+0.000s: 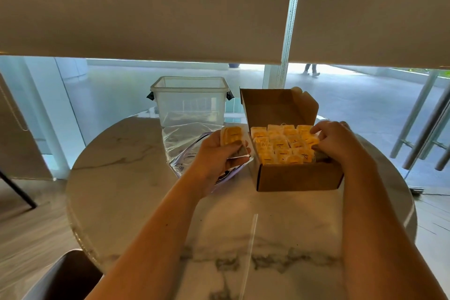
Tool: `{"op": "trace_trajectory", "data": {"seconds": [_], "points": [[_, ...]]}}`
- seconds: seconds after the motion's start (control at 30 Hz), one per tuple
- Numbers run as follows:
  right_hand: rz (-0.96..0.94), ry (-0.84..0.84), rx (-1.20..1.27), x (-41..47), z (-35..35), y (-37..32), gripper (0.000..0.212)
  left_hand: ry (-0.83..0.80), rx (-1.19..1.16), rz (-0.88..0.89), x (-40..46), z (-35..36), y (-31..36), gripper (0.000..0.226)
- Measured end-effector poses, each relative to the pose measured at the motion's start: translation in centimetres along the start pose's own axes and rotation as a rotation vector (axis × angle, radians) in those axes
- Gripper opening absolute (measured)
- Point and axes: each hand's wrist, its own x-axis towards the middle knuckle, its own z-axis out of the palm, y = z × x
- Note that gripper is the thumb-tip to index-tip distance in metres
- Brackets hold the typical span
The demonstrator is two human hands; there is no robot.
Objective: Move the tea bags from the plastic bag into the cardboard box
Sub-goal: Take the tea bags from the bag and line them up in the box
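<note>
At frame centre, the left hand (220,153) has its grip clamped on a small stack of yellow-tagged tea bags (231,136) above the clear plastic bag (187,146). The right hand (333,140), fingers curled, pinches packed tea bags (282,145) inside the open brown cardboard box (298,175) on the round marble desk (136,178).

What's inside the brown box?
The cardboard box is packed with rows of yellow-tagged tea bags. The right hand reaches in at the right side and covers some of them. What lies under the top layer cannot be seen.
</note>
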Motion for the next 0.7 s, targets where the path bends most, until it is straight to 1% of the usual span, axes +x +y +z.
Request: {"op": "trace_trajectory", "data": {"seconds": [0.07,0.17,0.3,0.37,0.47,0.6,0.7], "points": [[0.008,0.031,-0.002,0.1,0.4,-0.3,0.037,0.007,0.065,0.021,0.1,0.0,-0.1,0.016],[0.013,0.074,-0.09,-0.1,0.6,-0.5,0.028,0.003,0.096,0.043,0.1,0.0,-0.1,0.012],[0.123,0.11,-0.133,-0.3,0.8,-0.4,0.025,-0.006,0.116,0.058,0.1,0.0,-0.1,0.012],[0.151,0.074,-0.133,-0.4,0.8,-0.4,0.025,-0.008,0.13,0.059,0.2,0.0,-0.2,0.014],[0.155,0.016,-0.121,-0.8,0.0,-0.3,0.02,-0.025,0.09,0.061,0.3,-0.1,-0.2,0.013],[0.173,-0.101,-0.153,-1.3,-1.2,-0.2,0.013,-0.06,0.071,0.07,0.2,-0.2,-0.2,0.015],[0.171,-0.109,-0.159,-1.3,-0.8,-0.5,0.013,-0.061,0.086,0.068,0.2,-0.2,-0.3,0.014]]}}
